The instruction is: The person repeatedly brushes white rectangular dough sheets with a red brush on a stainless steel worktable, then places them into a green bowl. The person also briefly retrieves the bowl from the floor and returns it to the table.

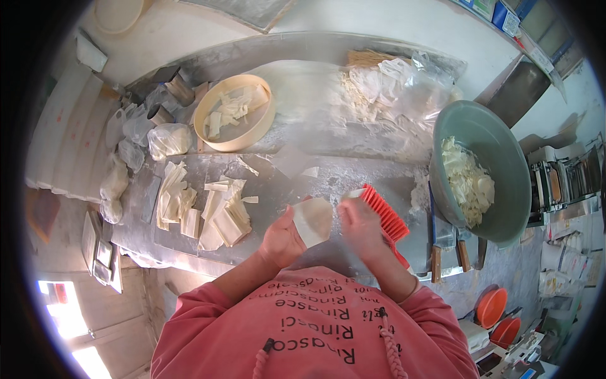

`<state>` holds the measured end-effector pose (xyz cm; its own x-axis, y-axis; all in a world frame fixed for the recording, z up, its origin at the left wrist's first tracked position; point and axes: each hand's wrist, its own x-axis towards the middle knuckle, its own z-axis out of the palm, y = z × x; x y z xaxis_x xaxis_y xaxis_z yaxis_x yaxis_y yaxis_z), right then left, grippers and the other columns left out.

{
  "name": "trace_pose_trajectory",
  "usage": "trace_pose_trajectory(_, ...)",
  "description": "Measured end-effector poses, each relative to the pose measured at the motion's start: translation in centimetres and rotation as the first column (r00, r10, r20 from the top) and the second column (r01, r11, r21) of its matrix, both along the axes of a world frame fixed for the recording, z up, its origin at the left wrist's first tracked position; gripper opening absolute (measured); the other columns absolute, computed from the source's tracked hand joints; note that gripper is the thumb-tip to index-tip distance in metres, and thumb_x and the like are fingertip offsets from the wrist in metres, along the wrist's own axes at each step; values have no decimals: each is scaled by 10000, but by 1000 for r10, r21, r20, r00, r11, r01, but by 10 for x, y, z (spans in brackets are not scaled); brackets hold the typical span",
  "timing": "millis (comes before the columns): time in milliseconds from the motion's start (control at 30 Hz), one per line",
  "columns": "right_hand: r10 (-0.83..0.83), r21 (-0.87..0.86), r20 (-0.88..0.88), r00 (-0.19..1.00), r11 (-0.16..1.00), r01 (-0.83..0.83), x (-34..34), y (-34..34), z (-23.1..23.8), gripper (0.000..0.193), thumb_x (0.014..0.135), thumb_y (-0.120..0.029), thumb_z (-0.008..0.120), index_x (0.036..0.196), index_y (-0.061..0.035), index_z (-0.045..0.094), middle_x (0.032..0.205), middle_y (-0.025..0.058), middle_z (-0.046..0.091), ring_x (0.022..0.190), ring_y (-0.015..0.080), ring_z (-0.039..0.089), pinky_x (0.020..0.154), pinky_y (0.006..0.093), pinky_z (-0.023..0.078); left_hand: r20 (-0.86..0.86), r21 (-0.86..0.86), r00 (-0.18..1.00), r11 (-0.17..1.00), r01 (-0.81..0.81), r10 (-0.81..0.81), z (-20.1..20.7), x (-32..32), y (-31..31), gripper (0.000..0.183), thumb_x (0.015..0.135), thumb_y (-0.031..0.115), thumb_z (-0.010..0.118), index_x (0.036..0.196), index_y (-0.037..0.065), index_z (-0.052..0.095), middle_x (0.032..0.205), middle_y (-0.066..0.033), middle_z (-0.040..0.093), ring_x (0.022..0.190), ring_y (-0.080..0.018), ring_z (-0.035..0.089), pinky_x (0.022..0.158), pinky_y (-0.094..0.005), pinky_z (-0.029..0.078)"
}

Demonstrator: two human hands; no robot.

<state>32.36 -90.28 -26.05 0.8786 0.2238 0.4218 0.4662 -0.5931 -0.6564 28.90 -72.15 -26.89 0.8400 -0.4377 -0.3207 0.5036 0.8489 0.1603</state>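
Observation:
My left hand [283, 240] is closed on a pale, thin dough sheet [314, 221] with angled corners, held up above the front of the worktop. Close by on its right, my right hand [361, 222] is smeared by motion, so its fingers are unclear. A small pale scrap [355, 193] shows at its fingertips; whether it is held I cannot tell. Beside that hand is a red-bristled brush [386, 213], partly covered by my forearm. A blurred, greyish square sheet [291, 162] is beyond my hands. Cut dough sheets [224, 218] lie piled left of my left hand.
More dough strips [174, 196] lie at the left. A round sieve [270, 117] holds dough pieces. Flour [297, 88] and plastic bags [410, 82] sit at the back. On the right stand a green basin [514, 183] with dough scraps, wooden-handled knives [436, 264] and a roller machine [568, 177].

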Motion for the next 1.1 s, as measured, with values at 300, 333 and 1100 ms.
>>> trace_pose_trajectory(300, 33, 363, -288, 957, 929, 77, -18, -24, -19, 101, 871, -120, 571, 941, -47, 574, 886, 123, 620, 700, 206, 629, 593, 312, 478, 180, 322, 975, 945, 63, -126, -5, -9, 2, 381, 983, 178, 355, 1320, 0, 375, 1319, -117, 453, 1217, -242, 442, 1072, -361, 305)
trace_pose_trajectory(333, -87, 189, -257, 963, 972, 138, -18, -46, -26, 140, 849, -138, 595, 942, -40, 558, 880, 125, 605, 741, 246, 614, 637, 345, 480, 92, 318, 994, 947, 34, -67, -2, -9, 3, 366, 972, 147, 370, 1303, -9, 390, 1298, -126, 469, 1188, -252, 468, 1042, -372, 342)
trace_pose_trajectory(1100, -114, 20, -880, 461, 961, 276, -81, -104, -39, 376, 888, -347, 539, 975, 19, 517, 801, 225, 614, 745, 330, 629, 653, 439, 472, -46, 866, 999, 498, 32, 16, 12, 62, -5, 323, 878, 35, 452, 1198, 18, 491, 1076, -125, 600, 928, -248, 627, 767, -396, 535)
